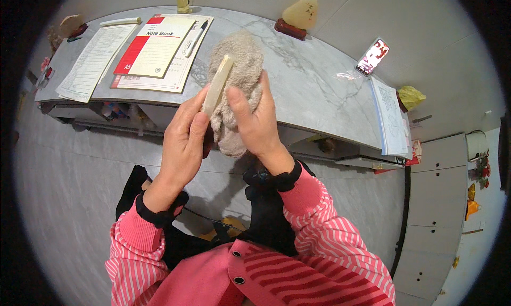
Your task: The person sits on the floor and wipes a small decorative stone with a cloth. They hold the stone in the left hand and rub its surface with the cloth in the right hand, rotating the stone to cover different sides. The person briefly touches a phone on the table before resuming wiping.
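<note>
My left hand [183, 135] is closed on a pale cream slab [219, 83], seen nearly edge-on and tilted, its fingers and thumb at the lower end. Against the slab's right side lies a fluffy beige-grey cloth [242, 50], bunched, with its lower end hanging down. My right hand [258, 122] grips this cloth, thumb across its front and fingers behind it. Both hands are held up close together over the front edge of the grey marbled desk [314, 93]. What kind of object the slab is, I cannot tell; the cloth hides its far face.
On the desk lie a red-and-white notebook [154, 45], a pen [196, 38] and a lined pad [98, 61]. A bottle [183, 0], a pale stone on a wooden stand [301, 13] and a lit phone [372, 56] stand at the back. Papers [388, 117] lie at right, near cabinets [434, 199].
</note>
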The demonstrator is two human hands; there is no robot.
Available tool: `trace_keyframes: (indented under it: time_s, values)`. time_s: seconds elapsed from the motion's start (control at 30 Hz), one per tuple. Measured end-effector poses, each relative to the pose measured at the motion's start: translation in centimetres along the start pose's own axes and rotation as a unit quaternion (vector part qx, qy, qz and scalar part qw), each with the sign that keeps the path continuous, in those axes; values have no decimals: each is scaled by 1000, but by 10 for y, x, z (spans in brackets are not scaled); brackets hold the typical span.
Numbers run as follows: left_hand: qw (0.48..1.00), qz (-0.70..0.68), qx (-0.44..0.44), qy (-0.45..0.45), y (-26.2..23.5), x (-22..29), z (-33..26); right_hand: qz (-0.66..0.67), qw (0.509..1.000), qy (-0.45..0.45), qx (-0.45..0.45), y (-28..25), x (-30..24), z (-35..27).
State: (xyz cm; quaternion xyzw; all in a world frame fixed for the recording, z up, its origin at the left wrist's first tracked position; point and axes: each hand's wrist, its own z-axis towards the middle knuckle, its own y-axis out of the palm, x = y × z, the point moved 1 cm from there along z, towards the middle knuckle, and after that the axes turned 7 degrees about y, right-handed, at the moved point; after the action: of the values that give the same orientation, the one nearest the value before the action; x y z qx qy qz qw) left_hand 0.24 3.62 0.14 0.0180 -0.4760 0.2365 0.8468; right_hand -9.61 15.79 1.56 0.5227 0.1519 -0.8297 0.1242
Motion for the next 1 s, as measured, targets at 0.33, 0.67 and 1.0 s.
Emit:
trace_keyframes:
  time_s: [0.33, 0.67, 1.0]
  values:
    - [963, 239, -5, 121, -8, 10, 4, 158, 967, 172, -103, 10, -16, -12]
    - [996, 71, 55, 11, -11, 0, 8, 190, 962, 191, -53, -7, -12, -9]
    - [956, -199, -70, -204, -21, -6, -5, 220, 954, 194, -65, -17, -15, -8]
